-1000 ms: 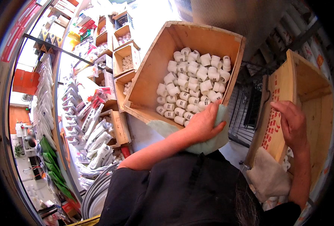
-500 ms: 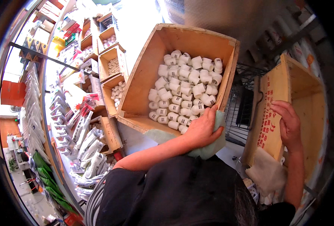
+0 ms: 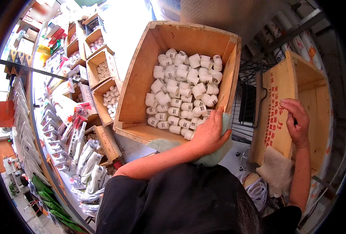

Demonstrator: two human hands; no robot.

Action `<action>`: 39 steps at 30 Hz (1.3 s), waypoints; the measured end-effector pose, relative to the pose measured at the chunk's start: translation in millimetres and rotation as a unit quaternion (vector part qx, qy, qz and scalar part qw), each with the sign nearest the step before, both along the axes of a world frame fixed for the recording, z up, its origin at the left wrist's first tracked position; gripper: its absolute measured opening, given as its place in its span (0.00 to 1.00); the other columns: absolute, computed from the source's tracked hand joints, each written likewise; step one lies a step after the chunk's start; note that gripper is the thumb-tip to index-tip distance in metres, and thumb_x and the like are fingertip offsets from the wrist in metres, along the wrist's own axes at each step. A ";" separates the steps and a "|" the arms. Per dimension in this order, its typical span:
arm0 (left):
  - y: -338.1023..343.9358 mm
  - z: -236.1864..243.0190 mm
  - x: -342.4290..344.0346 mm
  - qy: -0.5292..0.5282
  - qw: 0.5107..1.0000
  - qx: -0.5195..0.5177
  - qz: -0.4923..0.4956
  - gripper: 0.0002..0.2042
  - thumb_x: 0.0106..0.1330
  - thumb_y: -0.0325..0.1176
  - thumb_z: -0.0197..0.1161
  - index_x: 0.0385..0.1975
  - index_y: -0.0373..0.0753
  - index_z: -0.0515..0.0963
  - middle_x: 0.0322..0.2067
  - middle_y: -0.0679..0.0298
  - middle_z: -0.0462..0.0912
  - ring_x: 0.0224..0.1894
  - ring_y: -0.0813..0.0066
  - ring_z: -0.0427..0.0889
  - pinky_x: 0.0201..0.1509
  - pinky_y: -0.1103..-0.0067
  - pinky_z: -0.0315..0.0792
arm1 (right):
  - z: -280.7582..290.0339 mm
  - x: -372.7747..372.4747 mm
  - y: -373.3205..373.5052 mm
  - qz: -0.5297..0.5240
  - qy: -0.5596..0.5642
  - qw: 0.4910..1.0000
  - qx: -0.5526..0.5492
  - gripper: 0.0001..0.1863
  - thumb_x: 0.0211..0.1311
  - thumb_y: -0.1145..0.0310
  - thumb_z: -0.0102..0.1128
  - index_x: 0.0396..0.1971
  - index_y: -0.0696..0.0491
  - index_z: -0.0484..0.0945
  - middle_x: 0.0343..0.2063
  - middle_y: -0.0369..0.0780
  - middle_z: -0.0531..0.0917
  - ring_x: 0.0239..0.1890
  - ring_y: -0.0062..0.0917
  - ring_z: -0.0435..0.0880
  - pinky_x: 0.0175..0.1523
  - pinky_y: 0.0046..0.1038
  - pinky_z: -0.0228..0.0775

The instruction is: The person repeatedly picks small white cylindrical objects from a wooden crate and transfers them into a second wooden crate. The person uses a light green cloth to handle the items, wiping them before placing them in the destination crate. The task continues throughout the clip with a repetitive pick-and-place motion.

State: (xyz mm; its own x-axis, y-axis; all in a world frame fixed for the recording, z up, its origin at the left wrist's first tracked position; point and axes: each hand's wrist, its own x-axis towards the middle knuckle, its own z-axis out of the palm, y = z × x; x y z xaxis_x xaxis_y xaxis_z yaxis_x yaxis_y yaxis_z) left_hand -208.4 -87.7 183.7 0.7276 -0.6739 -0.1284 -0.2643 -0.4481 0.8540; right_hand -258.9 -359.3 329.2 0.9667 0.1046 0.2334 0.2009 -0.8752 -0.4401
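Note:
My left hand [image 3: 210, 132] presses a pale green cloth [image 3: 216, 154] against the near corner of a tilted wooden box [image 3: 136, 89]. The box holds several white plastic pipe fittings [image 3: 182, 95] piled toward its lower side. My right hand [image 3: 297, 121] grips the near wall of a second, empty wooden box [image 3: 294, 105] at the right, fingers curled over its edge. A beige cloth [image 3: 274, 171] hangs below that box.
Shelves at the left carry more wooden boxes of white fittings [image 3: 102, 72] and packaged goods [image 3: 79, 128]. A dark wire rack [image 3: 249, 103] stands between the two boxes. Rolled white material [image 3: 294, 31] lies at the upper right. Coiled white tubing [image 3: 257, 191] sits low right.
The box of fittings has shifted slightly left and up in view as my head moved. Both hands keep the same hold on the cloth and the empty box.

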 end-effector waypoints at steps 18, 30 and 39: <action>-2.4 7.1 -1.1 -0.006 0.999 0.028 0.026 0.36 0.64 0.43 0.61 0.66 0.30 0.52 0.54 0.39 0.69 0.51 0.39 0.75 0.53 0.58 0.72 | 7.3 -2.8 -6.3 0.023 -0.006 0.998 0.054 0.18 0.53 0.84 0.57 0.46 0.57 0.79 0.43 0.43 0.82 0.48 0.32 0.81 0.54 0.29 0.72; -8.5 16.6 -2.0 0.040 0.999 0.028 0.022 0.39 0.64 0.43 0.62 0.67 0.29 0.51 0.55 0.37 0.72 0.57 0.42 0.74 0.60 0.63 0.68 | 26.6 -22.9 -111.5 -0.200 0.055 0.971 0.118 0.16 0.64 0.71 0.58 0.52 0.52 0.78 0.41 0.40 0.84 0.44 0.23 0.82 0.50 0.26 0.73; -1.3 0.6 0.5 0.021 1.000 0.002 0.009 0.40 0.63 0.45 0.64 0.67 0.28 0.52 0.57 0.38 0.70 0.59 0.43 0.72 0.62 0.64 0.67 | -77.7 -56.4 -240.1 -0.317 0.324 0.875 -0.169 0.23 0.55 0.62 0.66 0.51 0.52 0.79 0.48 0.45 0.83 0.51 0.42 0.81 0.56 0.38 0.72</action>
State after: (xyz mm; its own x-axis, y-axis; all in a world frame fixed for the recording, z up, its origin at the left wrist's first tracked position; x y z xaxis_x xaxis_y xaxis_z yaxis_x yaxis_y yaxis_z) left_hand -207.9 -89.1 184.3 0.7340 -0.6597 -0.1613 -0.2204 -0.4561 0.8622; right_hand -315.3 -599.4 251.5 0.7741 -0.5431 -0.3253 -0.5674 -0.8231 0.0239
